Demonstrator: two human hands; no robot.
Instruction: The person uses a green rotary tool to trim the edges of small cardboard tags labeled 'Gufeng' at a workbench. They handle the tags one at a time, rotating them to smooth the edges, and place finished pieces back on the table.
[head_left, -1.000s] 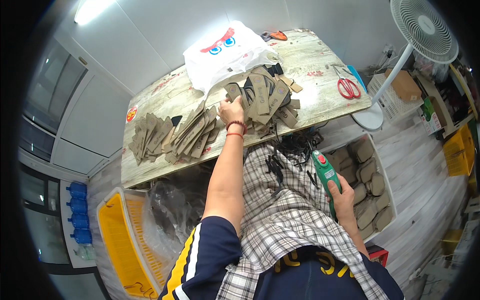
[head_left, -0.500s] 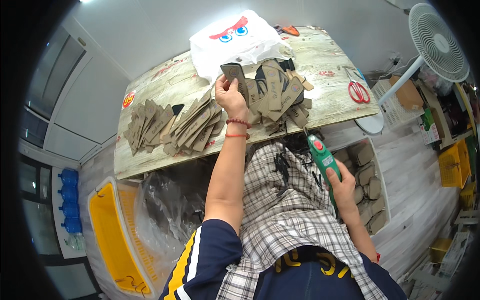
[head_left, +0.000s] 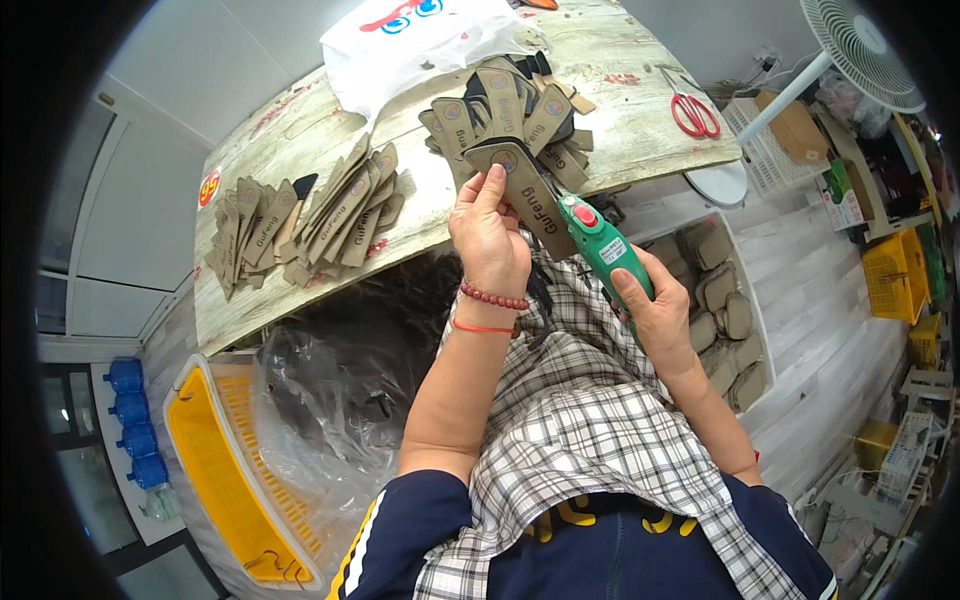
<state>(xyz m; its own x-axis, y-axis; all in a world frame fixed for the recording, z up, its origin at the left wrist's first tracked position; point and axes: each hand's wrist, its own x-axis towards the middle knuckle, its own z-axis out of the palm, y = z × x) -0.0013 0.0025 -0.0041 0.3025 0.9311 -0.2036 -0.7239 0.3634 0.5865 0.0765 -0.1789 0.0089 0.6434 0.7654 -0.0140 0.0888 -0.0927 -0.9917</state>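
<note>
My left hand point(head_left: 489, 232) grips one tan insole point(head_left: 524, 190) with dark lettering and holds it up just in front of the table edge. My right hand point(head_left: 648, 300) is shut around a green handheld tool point(head_left: 600, 248) with a red button. The tool's tip touches the insole's lower edge. Behind the held insole lies a heap of tan insoles point(head_left: 510, 110) on the table. A second, spread-out pile of insoles point(head_left: 305, 220) lies to the left.
A worn marble-pattern table point(head_left: 640, 130) carries a white plastic bag point(head_left: 425, 35) at the back and red scissors point(head_left: 690, 110) to the right. A yellow crate point(head_left: 225, 470) lined with clear plastic stands lower left. A white fan point(head_left: 850, 45) and a shelf of insoles point(head_left: 725, 315) stand right.
My left hand has lifted one insole from the heap and drawn it toward me. My right hand has raised the green tool from beside my lap up to the insole.
</note>
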